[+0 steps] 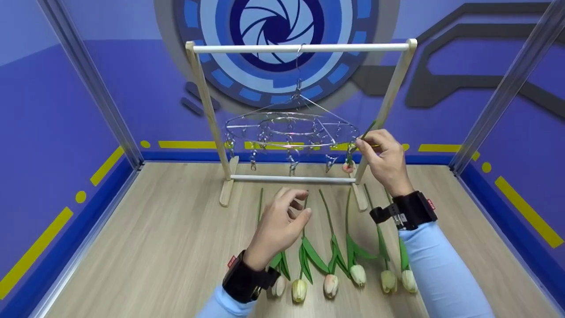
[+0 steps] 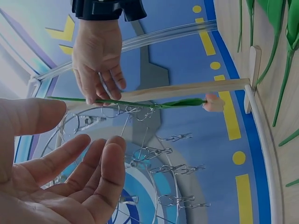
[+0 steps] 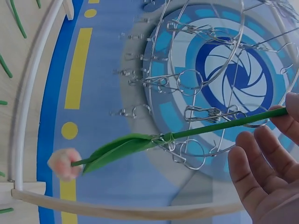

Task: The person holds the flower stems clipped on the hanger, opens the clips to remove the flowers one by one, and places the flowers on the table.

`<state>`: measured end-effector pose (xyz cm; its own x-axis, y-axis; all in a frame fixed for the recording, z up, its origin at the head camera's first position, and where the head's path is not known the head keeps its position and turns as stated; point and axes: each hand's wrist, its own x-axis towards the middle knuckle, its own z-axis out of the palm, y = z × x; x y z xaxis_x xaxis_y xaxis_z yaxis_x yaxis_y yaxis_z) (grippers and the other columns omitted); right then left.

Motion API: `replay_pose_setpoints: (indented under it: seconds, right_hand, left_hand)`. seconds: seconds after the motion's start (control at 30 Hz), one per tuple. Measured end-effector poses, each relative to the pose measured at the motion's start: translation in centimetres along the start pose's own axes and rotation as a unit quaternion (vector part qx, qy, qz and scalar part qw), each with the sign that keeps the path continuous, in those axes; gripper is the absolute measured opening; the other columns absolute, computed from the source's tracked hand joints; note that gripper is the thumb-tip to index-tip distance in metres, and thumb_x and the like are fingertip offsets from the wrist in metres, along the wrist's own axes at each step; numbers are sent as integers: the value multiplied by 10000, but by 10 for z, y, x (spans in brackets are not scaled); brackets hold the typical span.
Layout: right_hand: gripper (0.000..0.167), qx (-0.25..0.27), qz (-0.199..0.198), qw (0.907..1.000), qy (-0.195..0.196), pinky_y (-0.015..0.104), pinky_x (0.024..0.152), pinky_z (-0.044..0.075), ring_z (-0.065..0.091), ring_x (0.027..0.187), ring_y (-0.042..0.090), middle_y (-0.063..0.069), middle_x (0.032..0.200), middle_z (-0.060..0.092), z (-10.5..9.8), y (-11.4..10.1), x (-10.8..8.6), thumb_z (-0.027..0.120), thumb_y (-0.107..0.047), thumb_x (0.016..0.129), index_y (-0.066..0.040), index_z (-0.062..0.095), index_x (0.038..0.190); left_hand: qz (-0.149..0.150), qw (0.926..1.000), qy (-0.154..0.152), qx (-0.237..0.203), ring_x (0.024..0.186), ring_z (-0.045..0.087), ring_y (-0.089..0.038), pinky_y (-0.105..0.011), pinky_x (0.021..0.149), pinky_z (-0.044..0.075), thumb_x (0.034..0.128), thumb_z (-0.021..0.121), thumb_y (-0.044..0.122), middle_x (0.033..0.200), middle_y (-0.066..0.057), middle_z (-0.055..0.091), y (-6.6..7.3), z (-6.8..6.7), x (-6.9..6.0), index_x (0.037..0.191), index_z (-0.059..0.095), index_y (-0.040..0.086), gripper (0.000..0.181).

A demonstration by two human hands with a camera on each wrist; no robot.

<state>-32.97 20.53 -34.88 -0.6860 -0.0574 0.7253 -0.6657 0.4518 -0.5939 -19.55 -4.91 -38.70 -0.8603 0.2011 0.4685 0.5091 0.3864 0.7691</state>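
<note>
A pink tulip point(image 3: 66, 164) with a green stem hangs head down at the right side of a round metal clip hanger point(image 1: 292, 164). My right hand point(image 1: 386, 161) pinches the upper end of its stem between thumb and finger. In the right wrist view, a wire clip point(image 3: 169, 139) meets the stem just above the leaf point(image 3: 117, 151); whether it grips the stem is unclear. My left hand point(image 1: 280, 221) is held over the table, in front of the hanger, with loosely bent fingers and nothing in them.
The hanger hooks onto the white top bar point(image 1: 344, 47) of a wooden-sided rack point(image 1: 203, 92). Several tulips point(image 1: 299, 290) lie in a row on the wood-grain table point(image 1: 167, 247), blooms towards me. Blue-purple panels point(image 1: 48, 110) enclose the back and sides.
</note>
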Motion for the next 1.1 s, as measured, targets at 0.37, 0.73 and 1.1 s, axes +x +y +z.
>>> replay_pose_setpoints:
  seconds: [0.37, 0.73, 1.1]
  right_hand:
    - [101, 279, -319, 9989, -182, 155, 681, 422, 538, 739, 45, 81, 853, 640, 3, -16, -11, 697, -22, 974, 33, 716, 892]
    - [109, 623, -742, 9948, -311, 169, 623, 387, 494, 677, 63, 73, 779, 600, 9, -32, -19, 691, 39, 953, 11, 695, 848]
    - [73, 753, -1025, 9905, -527, 155, 683, 468, 562, 736, 69, 83, 834, 647, 19, -47, -29, 693, 56, 941, -9, 713, 914]
  left_hand:
    - [-131, 9995, -222, -186, 977, 642, -217, -410, 836, 560, 995, 658, 91, 1194, -123, 645, -9, 11, 2, 1263, 655, 14, 279]
    - [-190, 9995, -241, -55, 968, 671, -237, -337, 817, 554, 987, 648, 95, 1176, -136, 669, -20, 24, 7, 1239, 673, 20, 264]
    - [-362, 9990, -57, 260, 1095, 666, -300, -377, 829, 559, 967, 626, 72, 1269, -165, 672, -26, 45, 17, 1312, 654, 1, 354]
